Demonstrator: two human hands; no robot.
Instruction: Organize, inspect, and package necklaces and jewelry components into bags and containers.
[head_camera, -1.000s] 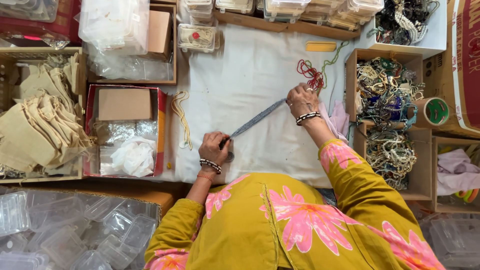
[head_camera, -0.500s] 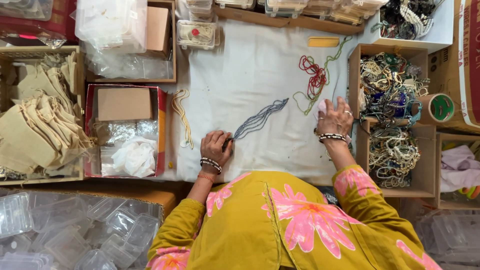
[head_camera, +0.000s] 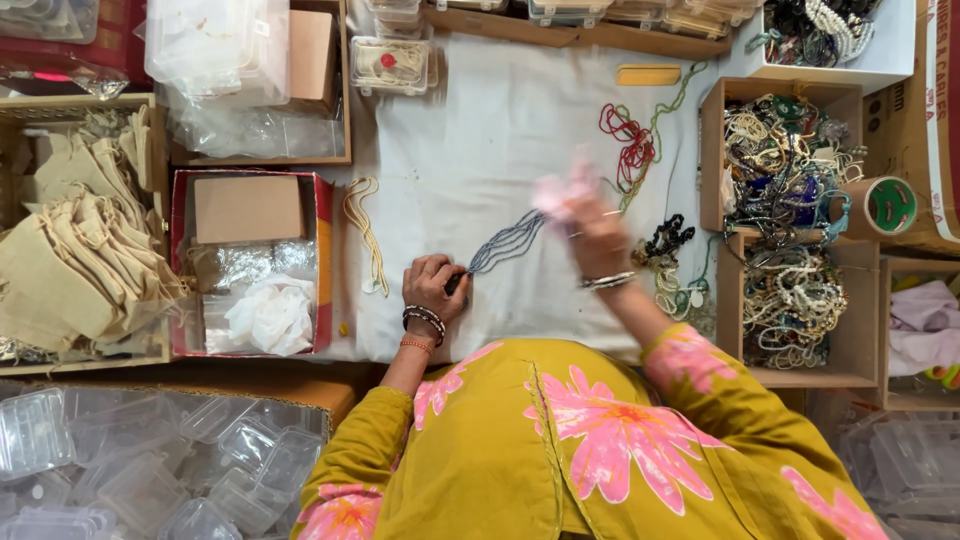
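Lying diagonally on the white cloth surface (head_camera: 500, 130): grey bead strands (head_camera: 507, 242). Pinning their lower-left end, fingers closed: left hand (head_camera: 432, 290). Hovering at the upper-right end, blurred, seemingly loosely open: right hand (head_camera: 592, 222).

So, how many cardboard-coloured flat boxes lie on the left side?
2: one brown box inside the red tray, one brown box higher up in the wooden crate. Plastic bags may hide others.
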